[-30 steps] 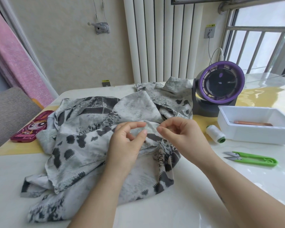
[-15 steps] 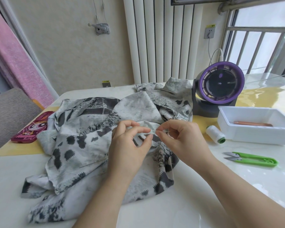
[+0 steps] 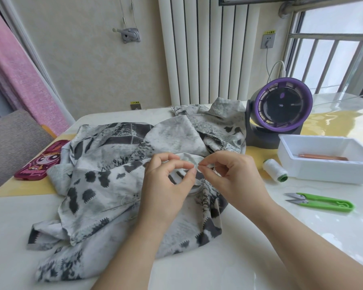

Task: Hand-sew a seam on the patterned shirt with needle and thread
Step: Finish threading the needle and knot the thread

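Patterned shirt (image 3: 105,185), grey and white with dark blotches, lies crumpled at centre frame on a glossy table (image 3: 302,237). Its long axis runs from lower left to upper right, the far end beside a purple fan (image 3: 283,106). Left hand (image 3: 166,185): thumb and forefinger pinch a raised fold, other fingers curled. Right hand (image 3: 233,176): thumb and forefinger pressed together on the fold's right end; a needle between them cannot be made out. Loose pale thread (image 3: 127,201) trails on the cloth left of the left wrist. To the right are a white spool (image 3: 275,170), a white tray (image 3: 323,174) and green snips (image 3: 321,202). A cartoon phone case (image 3: 42,162) lies at the left edge. The yellow socket label (image 3: 269,32) is too small to read.
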Demonstrator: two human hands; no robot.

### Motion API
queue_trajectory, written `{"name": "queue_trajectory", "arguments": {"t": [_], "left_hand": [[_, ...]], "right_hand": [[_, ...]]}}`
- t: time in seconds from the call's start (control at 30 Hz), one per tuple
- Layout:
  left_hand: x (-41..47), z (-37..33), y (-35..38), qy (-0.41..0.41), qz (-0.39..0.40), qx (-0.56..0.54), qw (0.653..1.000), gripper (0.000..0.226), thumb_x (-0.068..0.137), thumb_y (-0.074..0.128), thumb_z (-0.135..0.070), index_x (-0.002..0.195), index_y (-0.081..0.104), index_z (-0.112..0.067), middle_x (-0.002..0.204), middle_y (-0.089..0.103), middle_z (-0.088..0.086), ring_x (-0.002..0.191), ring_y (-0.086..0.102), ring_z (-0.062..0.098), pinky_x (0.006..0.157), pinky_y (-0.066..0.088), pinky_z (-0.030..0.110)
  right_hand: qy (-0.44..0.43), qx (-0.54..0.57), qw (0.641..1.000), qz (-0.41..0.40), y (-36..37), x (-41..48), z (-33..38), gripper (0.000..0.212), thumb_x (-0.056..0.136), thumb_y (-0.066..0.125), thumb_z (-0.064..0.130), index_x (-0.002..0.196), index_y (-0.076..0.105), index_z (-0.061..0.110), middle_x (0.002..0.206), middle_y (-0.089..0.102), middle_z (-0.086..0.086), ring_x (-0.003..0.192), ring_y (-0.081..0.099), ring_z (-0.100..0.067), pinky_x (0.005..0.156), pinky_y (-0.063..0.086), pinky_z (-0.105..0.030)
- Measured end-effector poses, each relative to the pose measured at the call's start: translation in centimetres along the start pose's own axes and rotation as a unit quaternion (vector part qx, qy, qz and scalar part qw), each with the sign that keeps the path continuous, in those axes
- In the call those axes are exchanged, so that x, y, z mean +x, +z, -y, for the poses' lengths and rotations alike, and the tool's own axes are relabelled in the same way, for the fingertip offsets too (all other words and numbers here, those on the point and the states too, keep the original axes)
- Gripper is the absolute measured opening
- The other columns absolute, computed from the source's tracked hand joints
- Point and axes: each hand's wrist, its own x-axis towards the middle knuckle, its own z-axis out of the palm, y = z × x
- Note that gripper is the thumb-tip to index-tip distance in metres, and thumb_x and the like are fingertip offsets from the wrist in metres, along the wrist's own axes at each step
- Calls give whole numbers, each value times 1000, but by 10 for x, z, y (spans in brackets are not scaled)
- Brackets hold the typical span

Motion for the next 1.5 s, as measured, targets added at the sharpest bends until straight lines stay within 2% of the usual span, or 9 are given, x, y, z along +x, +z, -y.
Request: {"name": "queue_trajectory", "arguments": {"t": [0.17,0.57,0.77,0.87,0.97,1.13,1.37,1.43,1.5], "left_hand": [[0,-3,0,-29,10,-41,999,16,78,74,-19,72,68,-34,100,53,-12,98,50,-9,81,29,-2],[1,-1,-1,-34,18,-30,999,18,79,72,-18,70,66,-33,100,54,-14,100,52,-2,82,31,0],[-1,-1,-2,-20,22,-32,999,20,81,69,-16,86,65,-35,103,52,-18,97,45,-12,85,34,5],[-2,0,1,12,26,-6,1000,19,79,68,-27,94,64,-37,105,50,-21,106,46,-5,92,36,11],[0,4,2,35,11,15,999,11,80,71,-24,87,69,-31,103,52,-17,109,50,6,92,35,8],[0,4,1,55,-10,36,998,5,78,65,-30,77,65,-36,98,52,-20,103,50,6,85,28,-1],[6,11,-5,42,-46,66,996,2,81,63,-31,80,64,-32,99,52,-17,106,50,12,86,31,3],[6,9,-5,53,-36,56,996,15,77,55,-43,88,64,-38,102,51,-20,108,48,7,91,34,8],[4,9,-3,76,-17,67,995,28,74,52,-49,96,66,-38,104,50,-22,105,44,0,90,29,2]], "right_hand": [[-1,4,1000,5,0,-1,1,5,77,70,16,72,70,18,49,33,9,48,35,-6,49,26,-9],[13,9,1000,13,1,-1,-1,7,77,72,13,72,70,19,48,38,3,47,35,-8,49,26,-11],[13,11,1000,16,1,-1,0,8,77,72,13,72,70,19,48,37,5,47,34,-7,49,26,-11],[14,12,1000,16,1,-1,0,8,77,72,11,73,70,17,48,31,10,47,34,-7,48,26,-11],[7,13,1000,24,0,-1,1,8,77,73,9,75,71,16,47,29,10,47,33,-7,49,25,-10],[0,10,999,36,0,-1,2,10,77,73,10,74,71,19,47,36,3,47,34,-7,48,25,-9],[19,21,999,29,-2,0,1,26,79,71,6,69,61,28,46,31,9,45,32,-9,47,25,-10],[23,25,999,32,-2,1,1,27,79,71,7,68,60,29,46,30,8,45,31,-9,47,25,-11],[22,23,999,40,-2,1,1,24,79,70,7,69,62,28,45,28,8,45,31,-9,48,25,-11]]}}
